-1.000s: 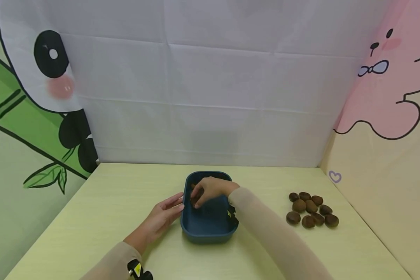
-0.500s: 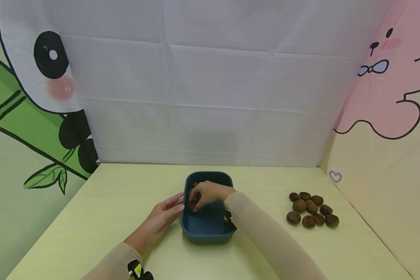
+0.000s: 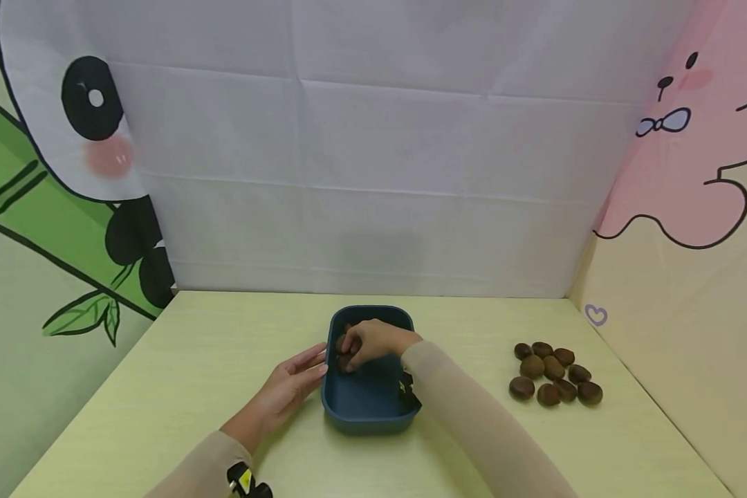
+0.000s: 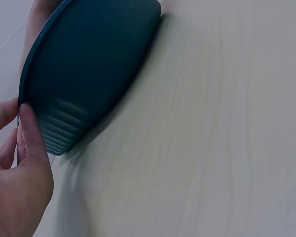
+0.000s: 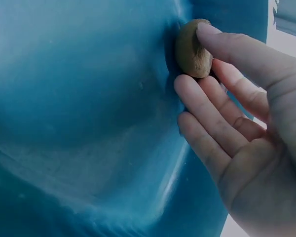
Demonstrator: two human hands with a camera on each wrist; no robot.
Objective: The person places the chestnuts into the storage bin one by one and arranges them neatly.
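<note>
A dark blue rounded plastic bin (image 3: pixel 373 415) stands on the table in the head view. My right hand (image 3: pixel 376 342) reaches inside it from the right and pinches a brown chestnut (image 5: pixel 193 52) against the bin's side, thumb on top. More brown shows beside the fingers at the inner left wall, mostly covered by the hand. My left hand (image 3: pixel 286 391) rests against the bin's outer left side with fairly straight fingers. In the left wrist view, that hand's fingertips (image 4: pixel 27 111) touch the bin near its rim.
A loose group of several chestnuts (image 3: pixel 552 368) lies on the pale wooden table (image 3: pixel 473 443), to the right of the bin. A white cloth backdrop (image 3: pixel 373 173) hangs behind, with printed cartoon walls on both sides.
My right hand has shifted a little within the bin, along its left wall, and more brown shows next to the fingers. The left hand and the bin stay put.
</note>
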